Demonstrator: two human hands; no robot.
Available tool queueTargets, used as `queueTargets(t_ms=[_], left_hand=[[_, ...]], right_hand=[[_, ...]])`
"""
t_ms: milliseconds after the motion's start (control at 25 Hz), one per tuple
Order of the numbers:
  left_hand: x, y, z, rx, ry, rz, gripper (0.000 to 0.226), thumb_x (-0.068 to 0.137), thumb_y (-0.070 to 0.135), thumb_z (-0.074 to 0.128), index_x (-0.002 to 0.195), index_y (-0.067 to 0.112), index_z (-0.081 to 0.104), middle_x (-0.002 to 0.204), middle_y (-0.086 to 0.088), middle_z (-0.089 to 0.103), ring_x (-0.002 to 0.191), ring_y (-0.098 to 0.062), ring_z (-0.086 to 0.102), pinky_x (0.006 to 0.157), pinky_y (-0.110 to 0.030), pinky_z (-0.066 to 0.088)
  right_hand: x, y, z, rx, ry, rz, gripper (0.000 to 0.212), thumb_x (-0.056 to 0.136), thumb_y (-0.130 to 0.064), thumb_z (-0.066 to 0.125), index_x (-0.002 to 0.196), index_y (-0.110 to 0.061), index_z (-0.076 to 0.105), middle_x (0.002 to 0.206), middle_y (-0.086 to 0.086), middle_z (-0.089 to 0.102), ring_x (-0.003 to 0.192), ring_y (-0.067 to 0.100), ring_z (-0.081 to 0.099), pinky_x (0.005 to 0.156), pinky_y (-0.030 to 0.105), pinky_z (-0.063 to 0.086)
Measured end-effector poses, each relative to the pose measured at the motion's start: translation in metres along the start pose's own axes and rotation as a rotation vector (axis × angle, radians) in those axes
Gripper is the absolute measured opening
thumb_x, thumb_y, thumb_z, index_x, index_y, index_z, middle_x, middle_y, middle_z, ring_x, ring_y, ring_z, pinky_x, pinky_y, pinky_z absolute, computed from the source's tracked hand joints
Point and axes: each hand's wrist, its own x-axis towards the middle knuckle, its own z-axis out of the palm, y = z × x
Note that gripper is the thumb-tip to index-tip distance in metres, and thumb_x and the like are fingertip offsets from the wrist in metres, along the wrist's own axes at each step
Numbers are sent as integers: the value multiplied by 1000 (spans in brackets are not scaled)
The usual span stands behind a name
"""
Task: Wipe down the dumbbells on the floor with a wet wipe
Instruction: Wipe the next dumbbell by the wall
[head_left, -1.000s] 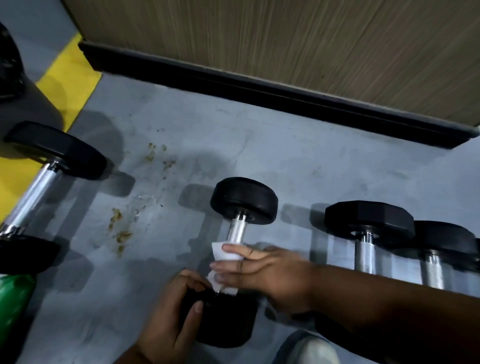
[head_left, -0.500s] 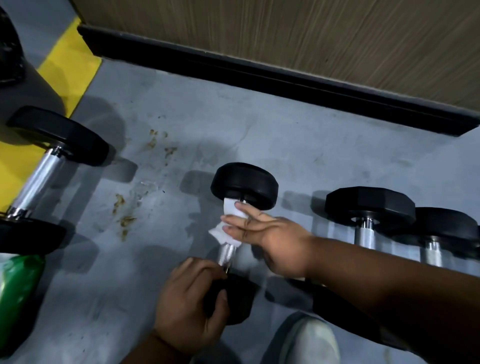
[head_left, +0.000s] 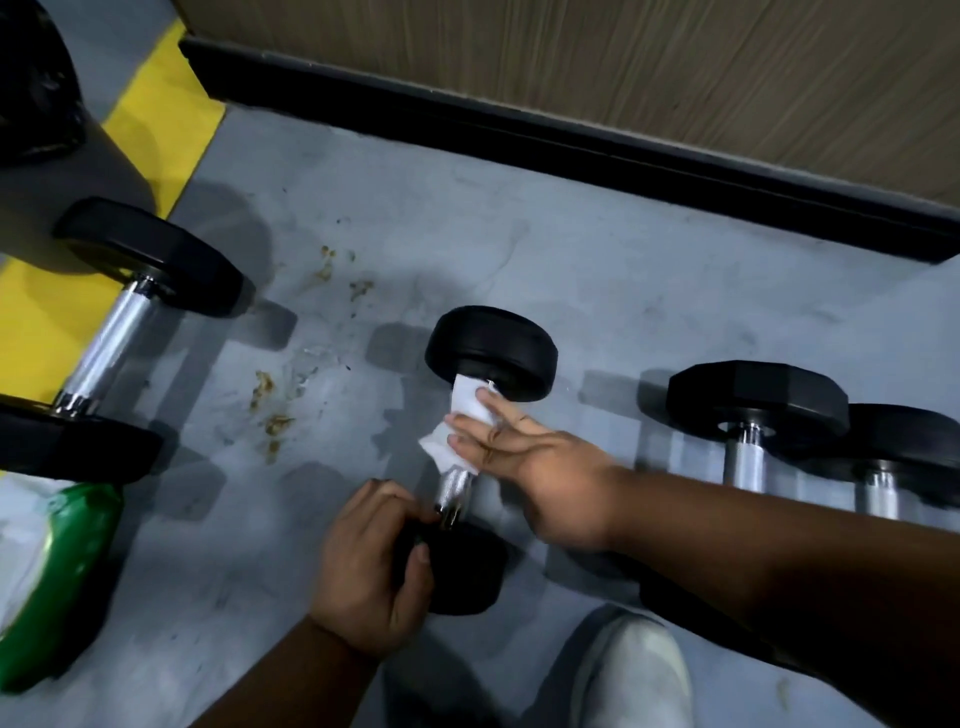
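A small black dumbbell (head_left: 491, 351) with a chrome handle lies on the grey floor in the middle. My right hand (head_left: 540, 467) wraps a white wet wipe (head_left: 462, 421) around the far part of that handle, just below the far head. My left hand (head_left: 369, 566) grips the near black head, which it partly hides. A big dumbbell (head_left: 111, 343) lies at the left. Two more dumbbells, one (head_left: 756, 402) and another (head_left: 904, 447), stand at the right, their near ends hidden by my right forearm.
A green and white pack (head_left: 57, 571) lies at the lower left. A wood-panelled wall with a black skirting (head_left: 519, 130) runs across the back. A yellow floor stripe (head_left: 161, 119) and brownish stains (head_left: 270, 410) mark the floor. My pale shoe (head_left: 634, 670) is at the bottom.
My right hand has slid the wipe along the handle from the near head up to the far head. My left hand stays on the near head.
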Motion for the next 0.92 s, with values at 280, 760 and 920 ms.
queueTargets(t_ms=[280, 760, 920], left_hand=[[0, -1, 1, -20, 16, -6, 37, 98, 34, 44, 88, 6, 65, 85, -4, 57, 76, -24, 56, 66, -45, 45], [0, -3, -4, -71, 34, -24, 26, 91, 25, 47, 87, 6, 65, 85, -4, 57, 77, -24, 57, 67, -45, 45], [1, -3, -4, -49, 34, -4, 27, 92, 26, 47, 88, 7, 65, 85, -4, 57, 76, -22, 57, 66, -45, 45]], right_hand=[[3, 4, -11, -53, -42, -28, 103, 82, 6, 55, 167, -40, 17, 172, -28, -1, 157, 0, -21, 118, 41, 42], [14, 1, -14, -21, -12, 31, 101, 81, 8, 49, 166, -38, 21, 171, -28, 0, 156, -2, -22, 124, 40, 36], [0, -20, 17, 26, -39, -151, 96, 84, 5, 57, 167, -31, 24, 174, -20, 7, 161, 9, -14, 124, 41, 37]])
